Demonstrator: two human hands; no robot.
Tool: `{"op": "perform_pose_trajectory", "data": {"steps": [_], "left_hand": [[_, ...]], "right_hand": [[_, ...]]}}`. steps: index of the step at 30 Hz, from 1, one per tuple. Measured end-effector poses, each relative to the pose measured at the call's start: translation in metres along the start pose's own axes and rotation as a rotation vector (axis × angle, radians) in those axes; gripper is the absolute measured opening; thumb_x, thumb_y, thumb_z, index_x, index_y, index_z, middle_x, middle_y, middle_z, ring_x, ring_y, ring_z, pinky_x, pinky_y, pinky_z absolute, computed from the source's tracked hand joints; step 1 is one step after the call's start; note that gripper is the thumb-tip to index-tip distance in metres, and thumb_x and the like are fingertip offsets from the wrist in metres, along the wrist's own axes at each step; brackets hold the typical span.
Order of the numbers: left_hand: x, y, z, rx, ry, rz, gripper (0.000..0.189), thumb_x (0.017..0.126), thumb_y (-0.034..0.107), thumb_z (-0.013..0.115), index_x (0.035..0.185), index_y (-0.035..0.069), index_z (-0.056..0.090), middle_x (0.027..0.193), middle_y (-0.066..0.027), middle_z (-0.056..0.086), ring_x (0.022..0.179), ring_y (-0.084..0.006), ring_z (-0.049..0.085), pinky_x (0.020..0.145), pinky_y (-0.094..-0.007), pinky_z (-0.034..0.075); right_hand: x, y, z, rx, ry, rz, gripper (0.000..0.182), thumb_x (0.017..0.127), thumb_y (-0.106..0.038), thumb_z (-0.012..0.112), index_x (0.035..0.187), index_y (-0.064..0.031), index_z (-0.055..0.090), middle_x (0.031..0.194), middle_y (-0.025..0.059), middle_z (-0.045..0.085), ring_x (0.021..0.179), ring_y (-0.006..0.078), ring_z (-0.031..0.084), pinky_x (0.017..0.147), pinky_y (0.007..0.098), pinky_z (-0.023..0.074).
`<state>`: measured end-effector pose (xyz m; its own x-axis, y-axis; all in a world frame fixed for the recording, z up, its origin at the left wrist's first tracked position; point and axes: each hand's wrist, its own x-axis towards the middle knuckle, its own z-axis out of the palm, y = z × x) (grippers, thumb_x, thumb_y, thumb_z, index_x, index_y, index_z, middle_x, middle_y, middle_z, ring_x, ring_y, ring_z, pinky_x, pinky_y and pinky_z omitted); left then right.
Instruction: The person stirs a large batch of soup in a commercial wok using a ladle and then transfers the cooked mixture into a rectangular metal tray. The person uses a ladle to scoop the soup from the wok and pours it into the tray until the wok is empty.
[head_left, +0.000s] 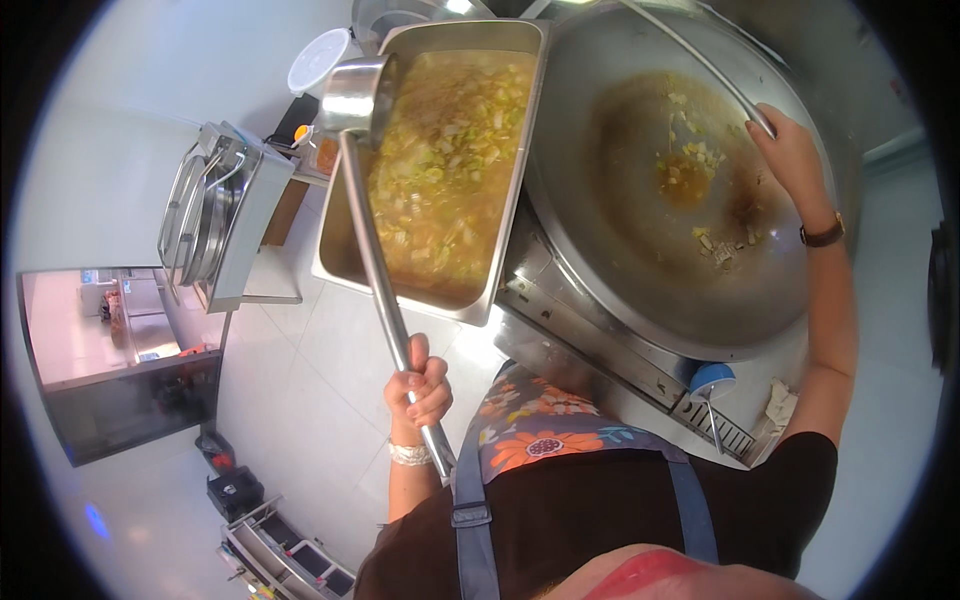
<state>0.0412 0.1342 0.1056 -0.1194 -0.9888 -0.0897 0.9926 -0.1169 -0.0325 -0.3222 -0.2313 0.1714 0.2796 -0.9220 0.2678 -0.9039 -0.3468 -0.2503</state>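
Observation:
My left hand is wrapped around the long handle of a steel ladle. The ladle's bowl is tilted over the left rim of a deep stainless steel food pan. Inside the pan is a yellowish broth with chopped vegetables. To the right lies a large wok, with a little liquid and scattered vegetable pieces at its bottom. Over the wok's right side, my right hand grips a thin metal rod-like handle. The handle's far end passes out of the top of the picture.
A blue-topped stick and a crumpled cloth are by the stove's front edge. A white lid and a rack of round metal lids stand at the left. Tiled floor lies below the pan.

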Motion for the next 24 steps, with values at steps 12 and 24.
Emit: {"op": "perform_pose_trajectory", "data": {"steps": [12,24], "left_hand": [[-0.051,0.018,0.007,0.819,0.57,0.0,0.016,0.067,-0.006,0.042,0.07,0.007,0.032,0.049,-0.0044,0.032,0.03,-0.0098,0.028,0.025,-0.0221,0.025],[-0.093,0.04,0.026,2.47,0.835,0.253,0.018,0.076,0.007,0.061,0.075,0.001,0.044,0.048,-0.0094,0.039,0.039,-0.0156,0.036,0.041,-0.028,0.035]], "right_hand": [[-0.059,-0.095,0.01,-0.289,0.101,-0.161,0.029,0.079,-0.022,0.058,0.106,-0.0145,0.054,0.075,0.0111,0.058,0.066,0.0291,0.056,0.056,0.0365,0.0442],[-0.274,-0.028,0.031,0.752,-0.491,0.536,0.012,0.084,-0.014,0.052,0.082,-0.0025,0.052,0.05,-0.0027,0.041,0.035,0.0054,0.036,0.034,0.0217,0.0276]]}}
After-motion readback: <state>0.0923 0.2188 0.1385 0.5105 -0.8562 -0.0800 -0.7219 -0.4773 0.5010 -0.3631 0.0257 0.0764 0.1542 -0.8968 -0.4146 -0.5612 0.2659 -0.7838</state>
